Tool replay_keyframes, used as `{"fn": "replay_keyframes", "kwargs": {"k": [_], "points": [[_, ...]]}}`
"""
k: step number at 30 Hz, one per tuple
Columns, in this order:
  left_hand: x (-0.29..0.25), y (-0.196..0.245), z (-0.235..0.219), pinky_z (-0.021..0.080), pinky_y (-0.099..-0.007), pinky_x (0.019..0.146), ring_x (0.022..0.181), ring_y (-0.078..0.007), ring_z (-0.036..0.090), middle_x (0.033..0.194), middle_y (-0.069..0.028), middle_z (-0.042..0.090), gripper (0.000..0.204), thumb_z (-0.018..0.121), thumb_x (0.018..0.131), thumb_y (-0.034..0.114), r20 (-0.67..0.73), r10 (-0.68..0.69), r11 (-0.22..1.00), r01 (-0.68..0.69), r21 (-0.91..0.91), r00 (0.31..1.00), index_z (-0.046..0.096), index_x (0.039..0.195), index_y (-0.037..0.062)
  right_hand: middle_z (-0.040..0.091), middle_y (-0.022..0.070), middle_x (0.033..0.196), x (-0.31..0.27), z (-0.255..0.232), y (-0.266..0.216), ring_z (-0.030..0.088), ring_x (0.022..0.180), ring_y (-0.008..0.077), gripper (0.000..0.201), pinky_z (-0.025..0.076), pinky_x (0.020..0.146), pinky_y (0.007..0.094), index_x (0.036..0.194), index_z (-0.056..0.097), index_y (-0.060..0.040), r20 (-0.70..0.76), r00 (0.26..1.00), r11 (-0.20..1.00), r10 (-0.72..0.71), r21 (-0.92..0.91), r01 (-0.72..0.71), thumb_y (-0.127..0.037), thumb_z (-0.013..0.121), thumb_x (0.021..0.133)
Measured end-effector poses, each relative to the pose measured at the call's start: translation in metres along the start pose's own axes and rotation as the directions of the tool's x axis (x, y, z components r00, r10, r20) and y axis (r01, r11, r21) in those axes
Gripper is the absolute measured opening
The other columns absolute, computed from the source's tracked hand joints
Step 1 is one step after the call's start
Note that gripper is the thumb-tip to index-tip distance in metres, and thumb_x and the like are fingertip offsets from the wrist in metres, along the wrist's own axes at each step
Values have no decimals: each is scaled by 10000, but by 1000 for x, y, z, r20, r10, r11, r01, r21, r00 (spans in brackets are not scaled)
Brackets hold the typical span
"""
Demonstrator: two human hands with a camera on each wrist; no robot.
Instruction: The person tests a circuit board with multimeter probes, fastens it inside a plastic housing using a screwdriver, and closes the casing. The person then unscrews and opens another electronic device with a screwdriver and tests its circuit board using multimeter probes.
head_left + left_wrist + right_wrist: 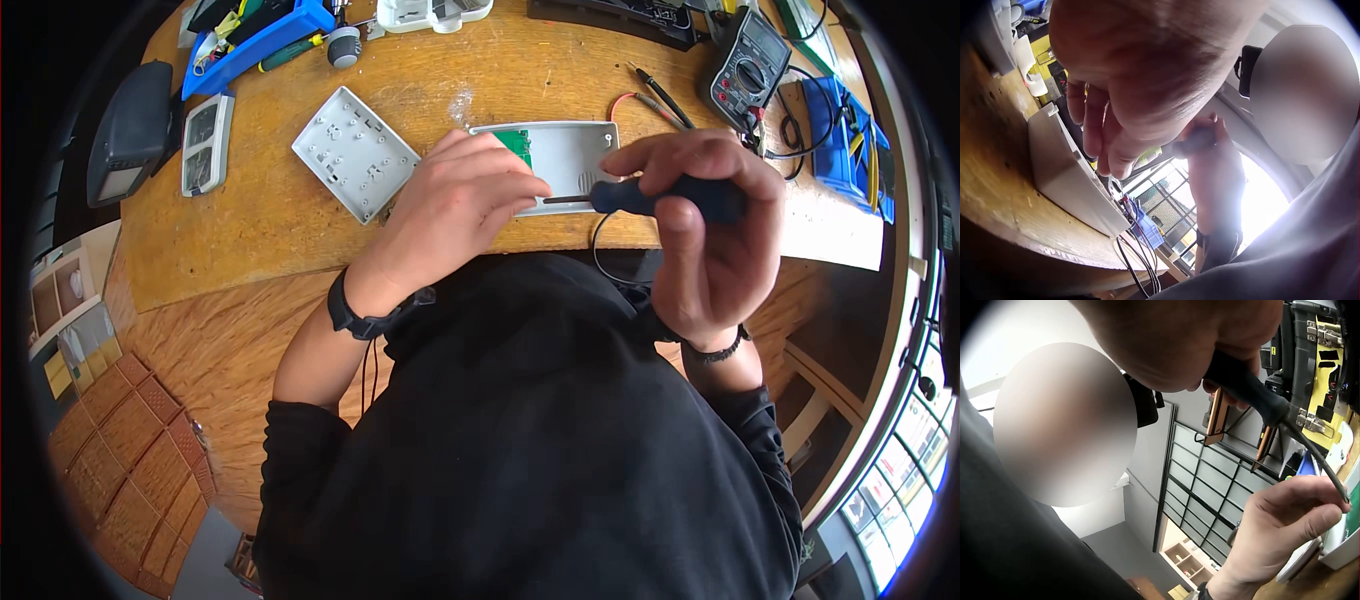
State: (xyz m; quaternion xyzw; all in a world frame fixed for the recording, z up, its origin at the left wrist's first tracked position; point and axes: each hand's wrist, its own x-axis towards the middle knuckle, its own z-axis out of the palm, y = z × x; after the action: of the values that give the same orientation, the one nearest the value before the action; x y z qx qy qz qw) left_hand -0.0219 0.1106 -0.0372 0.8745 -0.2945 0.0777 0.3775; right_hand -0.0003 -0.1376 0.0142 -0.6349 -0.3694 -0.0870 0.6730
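above the worktop (260, 240), the right hand (733, 262) wraps its grip round the screwdriver (628, 196) while the left hand (452, 208) pinches near its tip, maybe to keep it steady, over the open gray plastic case (568, 152) holding a green circuit board (517, 145).

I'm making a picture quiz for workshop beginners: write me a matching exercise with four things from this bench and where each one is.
1. Screwdriver
2. Green circuit board
3. Digital multimeter
4. Open grey cover

A. Inside the grey housing
B. Left of the left hand
C. On the workbench's right side
D. Gripped by the right hand

Pairs: 1-D, 2-A, 3-C, 4-B
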Motion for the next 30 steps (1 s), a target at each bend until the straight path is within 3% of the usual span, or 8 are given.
{"fn": "replay_keyframes", "kwargs": {"k": [5,7,13,15,22,24,30], "points": [[6,-9,3,507,-396,932,977,-267,703,965,-36,758,177,846,918,121,27,-46,992,49,-113,999,839,1095,115,662,177,1130,2,7,9,721,1062,249,322,592,971,376,1370,482,55,-15,999,999,39,12,-39,58,642,1090],[8,-14,5,508,-402,933,969,-258,706,953,-31,755,172,849,924,132,49,-6,989,14,-150,999,844,1097,128,660,172,1139,1,8,10,723,1076,242,318,595,975,366,1374,482,57,-8,998,998,56,-3,-56,65,633,1094],[10,-17,5,495,-392,966,979,-229,706,937,-18,742,159,859,919,145,93,-4,989,17,-148,996,838,1076,131,671,146,1162,1,11,9,729,1108,213,315,607,971,337,1385,495,58,2,993,992,120,-29,-120,66,630,1100],[10,-18,5,491,-391,973,982,-226,705,936,-15,740,151,860,918,147,91,-7,988,21,-151,996,834,1066,131,678,162,1071,3,17,7,738,995,292,273,617,946,447,1336,539,72,-71,985,987,158,-32,-160,-19,655,1107],[8,-20,6,492,-394,983,996,-225,709,953,-7,749,134,865,914,145,88,-7,989,20,-149,996,816,1037,124,664,159,1112,2,19,13,712,1011,263,285,613,951,430,1352,521,72,-53,987,988,151,-13,-152,-14,649,1112],[9,-20,6,493,-395,987,999,-225,711,959,-5,753,132,864,915,144,90,-7,989,20,-145,996,814,1036,123,688,134,1168,0,15,14,741,1096,190,323,606,976,317,1395,506,54,1,991,991,130,-26,-130,54,641,1101],[8,-22,7,497,-397,998,1007,-224,714,967,-2,759,131,862,916,140,90,3,992,9,-128,996,812,1036,123,689,136,1172,-1,18,15,740,1090,186,320,607,963,308,1387,518,56,-21,989,989,149,-10,-149,60,649,1095]]}}
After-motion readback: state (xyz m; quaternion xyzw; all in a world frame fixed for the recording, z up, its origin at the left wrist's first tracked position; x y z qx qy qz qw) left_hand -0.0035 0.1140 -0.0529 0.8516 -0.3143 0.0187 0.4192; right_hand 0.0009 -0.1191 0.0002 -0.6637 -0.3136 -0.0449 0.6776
